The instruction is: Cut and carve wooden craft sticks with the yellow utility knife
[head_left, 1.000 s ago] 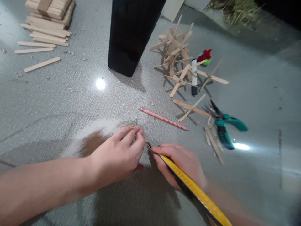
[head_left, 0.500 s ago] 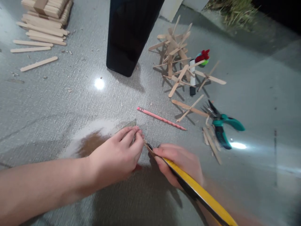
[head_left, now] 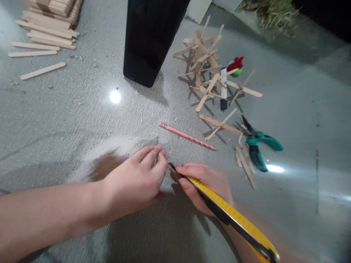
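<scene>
Near the middle of the head view, my left hand [head_left: 141, 170] is closed, with thumb and fingers pinched on a thin wooden craft stick [head_left: 173, 173], mostly hidden by the fingers. My right hand [head_left: 205, 186] grips a yellow and black utility knife [head_left: 230, 208] whose handle runs down to the lower right. The knife's front end lies over the stick, just right of my left fingertips. How far the blade bites into the wood cannot be made out. Beyond both hands lies a pink pencil [head_left: 188, 136].
Green-handled pliers [head_left: 256, 140] lie at the right beside cut stick pieces [head_left: 248, 166]. Crossed craft sticks [head_left: 205, 58] are heaped behind, around a marker [head_left: 223, 89]. A black phone-like slab [head_left: 152, 40] stands at the back. Loose sticks [head_left: 49, 34] and bundles fill the upper left.
The knife's front end has shifted slightly up and left, toward my left fingertips, and its handle has rolled a little. My left hand stays almost in place.
</scene>
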`<state>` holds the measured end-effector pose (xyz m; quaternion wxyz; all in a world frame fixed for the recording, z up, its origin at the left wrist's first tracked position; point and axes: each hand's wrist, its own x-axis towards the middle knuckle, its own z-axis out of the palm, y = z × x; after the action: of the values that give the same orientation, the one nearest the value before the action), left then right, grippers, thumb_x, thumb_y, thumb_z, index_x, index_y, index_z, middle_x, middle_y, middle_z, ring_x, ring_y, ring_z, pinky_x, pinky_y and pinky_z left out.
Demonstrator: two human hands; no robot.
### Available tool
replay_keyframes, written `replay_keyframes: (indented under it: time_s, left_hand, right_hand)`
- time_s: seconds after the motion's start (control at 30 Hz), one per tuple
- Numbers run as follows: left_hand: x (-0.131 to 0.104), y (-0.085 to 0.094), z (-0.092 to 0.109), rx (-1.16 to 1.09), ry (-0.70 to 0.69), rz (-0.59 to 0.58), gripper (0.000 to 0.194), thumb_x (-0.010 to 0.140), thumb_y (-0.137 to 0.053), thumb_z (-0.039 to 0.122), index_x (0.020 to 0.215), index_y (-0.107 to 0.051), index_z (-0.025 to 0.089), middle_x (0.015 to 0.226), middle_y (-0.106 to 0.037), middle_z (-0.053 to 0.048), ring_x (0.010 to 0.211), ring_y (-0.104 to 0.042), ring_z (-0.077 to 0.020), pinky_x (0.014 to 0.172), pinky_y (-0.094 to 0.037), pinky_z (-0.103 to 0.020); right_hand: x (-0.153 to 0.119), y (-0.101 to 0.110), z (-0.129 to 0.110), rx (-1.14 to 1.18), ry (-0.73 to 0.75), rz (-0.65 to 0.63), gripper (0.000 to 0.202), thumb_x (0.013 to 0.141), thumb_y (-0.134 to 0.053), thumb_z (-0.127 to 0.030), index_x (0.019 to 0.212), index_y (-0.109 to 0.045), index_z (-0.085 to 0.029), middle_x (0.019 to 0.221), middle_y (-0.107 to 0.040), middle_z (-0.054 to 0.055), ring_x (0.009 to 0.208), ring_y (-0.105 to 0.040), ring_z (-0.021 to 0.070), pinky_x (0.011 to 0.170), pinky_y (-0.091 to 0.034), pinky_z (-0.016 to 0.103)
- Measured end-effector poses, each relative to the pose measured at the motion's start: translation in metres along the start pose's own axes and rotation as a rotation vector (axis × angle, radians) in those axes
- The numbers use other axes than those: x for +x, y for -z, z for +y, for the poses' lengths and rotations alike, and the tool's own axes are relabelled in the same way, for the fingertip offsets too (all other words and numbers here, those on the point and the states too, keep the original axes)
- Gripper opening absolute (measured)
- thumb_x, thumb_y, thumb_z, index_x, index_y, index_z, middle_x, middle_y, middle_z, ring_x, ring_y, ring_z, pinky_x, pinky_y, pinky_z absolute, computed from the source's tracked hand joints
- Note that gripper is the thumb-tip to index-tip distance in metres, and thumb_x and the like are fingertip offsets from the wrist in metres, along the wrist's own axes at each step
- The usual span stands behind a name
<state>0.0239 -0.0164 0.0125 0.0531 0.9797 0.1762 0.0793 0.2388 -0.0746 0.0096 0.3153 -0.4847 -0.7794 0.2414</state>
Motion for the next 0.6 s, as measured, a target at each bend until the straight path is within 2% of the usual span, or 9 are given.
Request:
replay_keyframes:
  time_s: [0.2, 0.3, 0.4, 0.47, 0.53, 0.6]
  left_hand:
    - [-0.001, 0.001, 0.001, 0.010, -0.003, -0.005, 0.066, 0.088, -0.066, 0.056, 0.122, -0.067, -0.001, 0.125, -0.068, -0.021, 0.119, -0.065, -0.0361, 0.108, -0.049, -0.044]
    - [0.000, 0.000, 0.000, 0.015, 0.000, -0.001, 0.064, 0.089, -0.065, 0.055, 0.121, -0.067, -0.001, 0.125, -0.068, -0.020, 0.119, -0.065, -0.0360, 0.108, -0.050, -0.044]
    - [0.000, 0.000, 0.000, 0.018, -0.008, -0.003, 0.064, 0.089, -0.065, 0.055, 0.122, -0.068, -0.001, 0.126, -0.068, -0.021, 0.119, -0.065, -0.0365, 0.107, -0.051, -0.044]
    - [0.000, 0.001, 0.000, 0.011, -0.011, -0.009, 0.065, 0.089, -0.065, 0.055, 0.122, -0.067, -0.001, 0.126, -0.068, -0.021, 0.119, -0.065, -0.0365, 0.107, -0.051, -0.044]
    - [0.000, 0.001, 0.000, 0.002, -0.009, -0.010, 0.066, 0.089, -0.065, 0.054, 0.123, -0.066, -0.002, 0.126, -0.067, -0.022, 0.119, -0.065, -0.0367, 0.107, -0.051, -0.045]
    - [0.000, 0.001, -0.001, -0.004, -0.005, -0.007, 0.065, 0.089, -0.066, 0.053, 0.123, -0.066, -0.002, 0.125, -0.068, -0.022, 0.119, -0.065, -0.0368, 0.107, -0.051, -0.045]
  right_hand:
    - [0.001, -0.001, 0.001, -0.007, 0.006, -0.024, 0.016, 0.096, -0.053, -0.017, 0.108, -0.059, -0.025, 0.069, -0.066, -0.002, 0.057, -0.064, 0.0147, 0.057, -0.054, 0.026]
    - [0.002, 0.001, 0.000, -0.020, 0.010, -0.037, 0.012, 0.101, -0.051, -0.028, 0.110, -0.058, -0.025, 0.071, -0.067, -0.001, 0.059, -0.066, 0.0157, 0.058, -0.055, 0.026]
    - [0.004, 0.004, 0.001, 0.049, 0.034, -0.054, 0.031, 0.101, -0.051, -0.049, 0.115, -0.058, -0.022, 0.070, -0.067, 0.001, 0.061, -0.067, 0.0172, 0.057, -0.055, 0.028]
    - [0.003, 0.007, 0.001, 0.085, 0.036, -0.078, 0.041, 0.099, -0.049, -0.056, 0.117, -0.058, -0.020, 0.070, -0.067, 0.002, 0.062, -0.068, 0.0187, 0.057, -0.055, 0.029]
    - [0.003, 0.009, 0.000, 0.089, 0.023, -0.095, 0.041, 0.099, -0.050, -0.054, 0.118, -0.058, -0.019, 0.073, -0.068, 0.004, 0.064, -0.069, 0.0196, 0.058, -0.056, 0.030]
    - [0.002, 0.010, -0.001, 0.084, 0.012, -0.100, 0.034, 0.095, -0.055, -0.045, 0.118, -0.058, -0.020, 0.076, -0.070, 0.004, 0.066, -0.070, 0.0195, 0.059, -0.056, 0.030]
